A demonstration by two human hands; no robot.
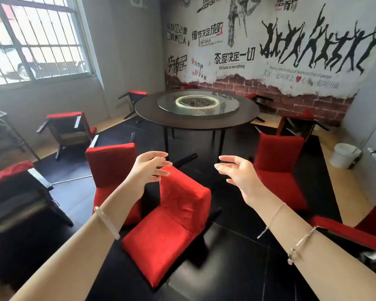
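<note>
Chair lies tipped on the floor, below and between my hands. Left hand is wide, fingers spread, holding nothing, over the chair's upper edge; I cannot tell if they touch. Right hand is wide, empty, just beside the chair. Worktop stands well beyond both.

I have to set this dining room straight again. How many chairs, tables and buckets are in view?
Red chairs: 10 (one barely shows behind the table)
Round table: 1
White bucket: 1
Total: 12
</note>
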